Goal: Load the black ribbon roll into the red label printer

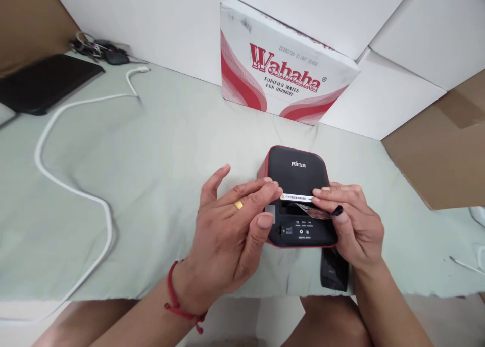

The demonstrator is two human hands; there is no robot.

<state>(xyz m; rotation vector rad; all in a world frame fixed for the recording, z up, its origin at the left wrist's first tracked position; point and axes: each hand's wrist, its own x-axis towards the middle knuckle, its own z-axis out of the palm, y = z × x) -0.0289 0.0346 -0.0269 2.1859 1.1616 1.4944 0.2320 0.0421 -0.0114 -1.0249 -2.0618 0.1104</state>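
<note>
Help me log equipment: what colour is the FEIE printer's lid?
FEIE printer's lid: black, best seen in head view.

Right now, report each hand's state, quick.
Left hand: open, at the black-topped device.
Right hand: at the device's right side; whether its grip is closed on the clear strip cannot be told.

A box [286,66] stands behind the device [298,175], apparently keys [93,47] far left.

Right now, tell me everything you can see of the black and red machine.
The machine looks like plastic: round-cornered, black on top, red-sided, with a white logo, a white strip, a slot and two buttons. It rests on the cloth. The left hand and right hand touch its top; shiny film lies at the slot.
</note>
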